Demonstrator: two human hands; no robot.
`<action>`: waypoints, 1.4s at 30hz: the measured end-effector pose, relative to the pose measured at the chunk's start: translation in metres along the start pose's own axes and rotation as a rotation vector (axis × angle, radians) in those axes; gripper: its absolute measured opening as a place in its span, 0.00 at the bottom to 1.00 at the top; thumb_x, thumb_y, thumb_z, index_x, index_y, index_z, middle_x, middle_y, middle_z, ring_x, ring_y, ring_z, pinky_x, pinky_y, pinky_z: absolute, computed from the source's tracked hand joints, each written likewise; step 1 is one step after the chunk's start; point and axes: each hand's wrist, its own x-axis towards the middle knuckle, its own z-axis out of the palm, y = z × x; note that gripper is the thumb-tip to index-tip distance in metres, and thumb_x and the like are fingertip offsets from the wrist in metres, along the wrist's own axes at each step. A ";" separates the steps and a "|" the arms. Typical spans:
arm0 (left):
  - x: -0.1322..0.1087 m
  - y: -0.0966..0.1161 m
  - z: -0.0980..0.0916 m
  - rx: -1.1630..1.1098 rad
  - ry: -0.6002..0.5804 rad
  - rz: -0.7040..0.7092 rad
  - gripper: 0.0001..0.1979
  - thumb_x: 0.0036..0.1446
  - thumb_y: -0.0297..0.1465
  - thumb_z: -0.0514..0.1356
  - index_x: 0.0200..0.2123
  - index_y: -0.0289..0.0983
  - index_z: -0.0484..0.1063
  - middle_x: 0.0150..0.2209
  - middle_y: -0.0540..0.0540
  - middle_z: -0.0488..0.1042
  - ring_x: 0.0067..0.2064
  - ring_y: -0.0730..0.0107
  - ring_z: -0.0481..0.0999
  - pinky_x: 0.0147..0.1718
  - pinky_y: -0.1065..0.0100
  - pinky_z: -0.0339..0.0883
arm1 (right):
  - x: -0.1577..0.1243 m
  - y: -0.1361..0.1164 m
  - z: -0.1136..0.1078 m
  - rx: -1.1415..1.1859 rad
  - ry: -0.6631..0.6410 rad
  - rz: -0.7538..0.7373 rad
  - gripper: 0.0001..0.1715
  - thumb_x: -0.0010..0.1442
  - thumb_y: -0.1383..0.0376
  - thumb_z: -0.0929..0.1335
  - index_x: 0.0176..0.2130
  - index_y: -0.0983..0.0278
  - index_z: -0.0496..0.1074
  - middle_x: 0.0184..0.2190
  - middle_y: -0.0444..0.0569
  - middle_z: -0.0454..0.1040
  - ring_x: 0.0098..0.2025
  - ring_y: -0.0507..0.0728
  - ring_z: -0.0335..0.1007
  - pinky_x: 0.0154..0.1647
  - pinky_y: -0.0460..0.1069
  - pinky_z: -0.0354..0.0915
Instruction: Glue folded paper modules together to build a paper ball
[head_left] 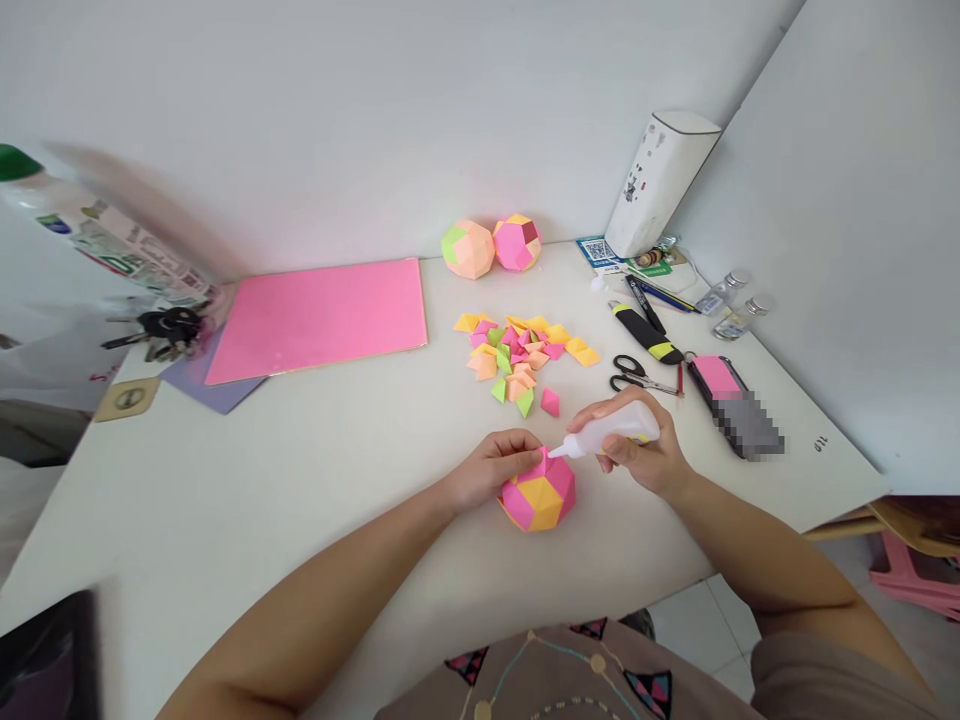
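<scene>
Beneath both arms spreads a white surface, running back to a pale wall. On its far left lies a pink sheet, overlapping a purple sheet. A white bottle with a green cap stands at the left edge, and a tall white box stands far right. Near the middle, the left hand has its fingers clamped on the upper part of a pink and yellow paper ball. Just right of it, the right hand has its fingers wrapped around a squeeze bottle, whose nozzle points left at the ball's top; whether the tip touches the paper cannot be told. Against the wall sit a peach and green ball and a mostly pink ball, side by side. To the right are a black and yellow cutter and, nearer, black-handled scissors. Beyond the hands lies a loose heap of small folded paper pieces, with a single pink piece on its near side.
</scene>
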 end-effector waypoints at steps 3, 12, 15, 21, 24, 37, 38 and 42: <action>-0.001 0.001 0.000 -0.008 0.002 -0.011 0.12 0.51 0.38 0.62 0.29 0.35 0.69 0.24 0.52 0.66 0.24 0.78 0.63 0.23 0.73 0.55 | 0.001 -0.001 0.001 -0.019 0.008 -0.041 0.11 0.55 0.64 0.70 0.38 0.62 0.65 0.34 0.51 0.77 0.20 0.49 0.65 0.15 0.45 0.61; -0.001 0.001 0.001 -0.002 0.016 -0.018 0.12 0.51 0.38 0.61 0.29 0.35 0.68 0.24 0.52 0.64 0.23 0.78 0.62 0.23 0.74 0.54 | 0.002 -0.001 0.002 -0.034 0.016 -0.029 0.13 0.54 0.62 0.70 0.39 0.62 0.65 0.35 0.51 0.77 0.20 0.49 0.65 0.17 0.45 0.62; 0.000 0.002 0.001 -0.002 0.013 -0.019 0.12 0.51 0.38 0.61 0.29 0.35 0.68 0.24 0.52 0.63 0.23 0.78 0.61 0.23 0.74 0.54 | 0.002 0.001 0.001 -0.027 0.037 -0.036 0.13 0.55 0.60 0.69 0.39 0.62 0.65 0.35 0.51 0.77 0.19 0.48 0.64 0.16 0.46 0.61; 0.000 0.002 0.001 -0.014 -0.004 -0.010 0.12 0.51 0.39 0.61 0.30 0.35 0.68 0.23 0.52 0.63 0.23 0.78 0.61 0.22 0.73 0.53 | 0.006 0.000 0.004 0.057 0.073 0.159 0.16 0.55 0.54 0.69 0.37 0.62 0.64 0.33 0.50 0.77 0.16 0.47 0.62 0.15 0.45 0.58; 0.000 0.002 0.001 -0.028 -0.020 0.001 0.13 0.50 0.39 0.62 0.30 0.34 0.69 0.23 0.52 0.63 0.23 0.78 0.61 0.22 0.73 0.52 | 0.010 -0.001 0.005 0.100 0.110 0.270 0.18 0.55 0.53 0.68 0.36 0.63 0.64 0.32 0.50 0.77 0.15 0.46 0.60 0.13 0.44 0.54; 0.001 0.003 0.000 -0.054 -0.041 0.028 0.13 0.50 0.39 0.62 0.29 0.34 0.70 0.24 0.52 0.65 0.24 0.78 0.61 0.23 0.73 0.53 | 0.014 0.001 0.002 0.168 0.166 0.377 0.16 0.57 0.53 0.67 0.38 0.63 0.65 0.28 0.46 0.75 0.15 0.49 0.64 0.13 0.45 0.58; 0.001 0.003 0.000 -0.050 -0.042 0.029 0.13 0.50 0.39 0.62 0.29 0.34 0.70 0.24 0.52 0.65 0.24 0.78 0.61 0.23 0.73 0.53 | 0.014 0.002 0.002 0.170 0.177 0.386 0.17 0.56 0.53 0.67 0.38 0.63 0.65 0.26 0.45 0.75 0.15 0.49 0.65 0.12 0.45 0.58; 0.001 0.003 0.000 -0.038 -0.041 0.026 0.13 0.50 0.40 0.62 0.29 0.34 0.69 0.24 0.52 0.64 0.24 0.77 0.61 0.24 0.73 0.53 | 0.017 0.003 0.002 0.183 0.186 0.437 0.20 0.55 0.50 0.67 0.37 0.64 0.66 0.24 0.45 0.74 0.15 0.50 0.66 0.12 0.45 0.62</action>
